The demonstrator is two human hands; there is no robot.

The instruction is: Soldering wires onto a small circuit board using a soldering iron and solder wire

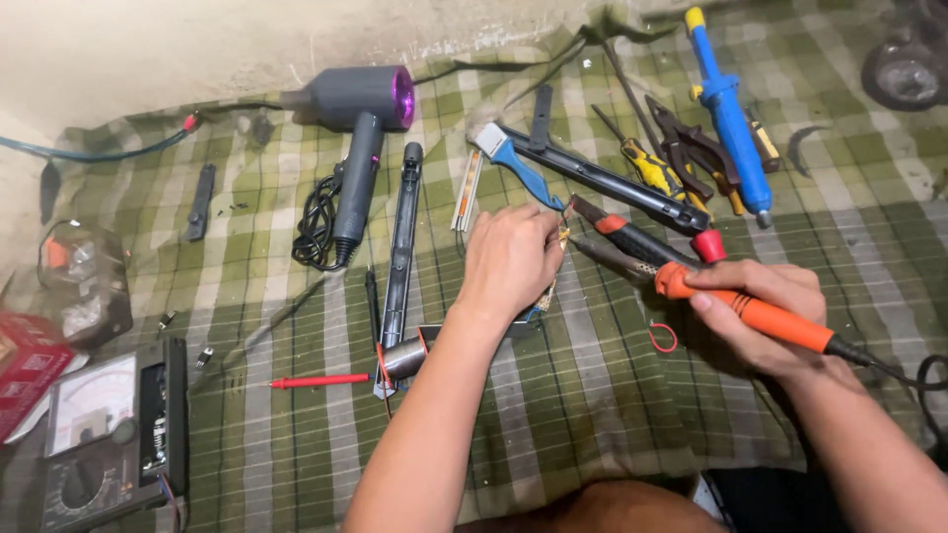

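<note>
From the head camera, the right hand (765, 316) is closed around the orange soldering iron (760, 314) at its insulated handle, hot tip pointing towards the left hand (509, 259). That hand pinches a small circuit board (549, 288), seemingly light, stiff and fragile, held by its edges over the checked cloth (612, 395).

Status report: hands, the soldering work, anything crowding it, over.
Right hand grips orange soldering iron. Left hand pinches small circuit board, tip close beside it. Red-handled pliers lie right behind.

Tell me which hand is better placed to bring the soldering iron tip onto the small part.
Right, probably: the right hand grips the orange soldering iron, tip aimed at the small part pinched by the left hand.
</note>
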